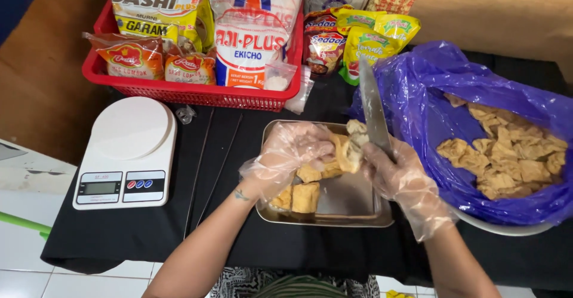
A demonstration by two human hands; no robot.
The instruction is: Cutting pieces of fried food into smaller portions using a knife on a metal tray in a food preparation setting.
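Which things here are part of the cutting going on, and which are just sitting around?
In use: left hand, right hand, knife, tofu puff, metal tray, purple bag of puffs.
Lying about: kitchen scale, red basket, seasoning packets.

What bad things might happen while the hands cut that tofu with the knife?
1. The left hand holds a puffy golden-brown fried tofu piece close beside the long steel knife blade in the right hand; a slip may nick the fingers.
2. Both hands wear loose clear plastic gloves, so the grip might slide.
3. The tofu is held above the shallow rectangular metal tray; bits could drop onto the black cloth.
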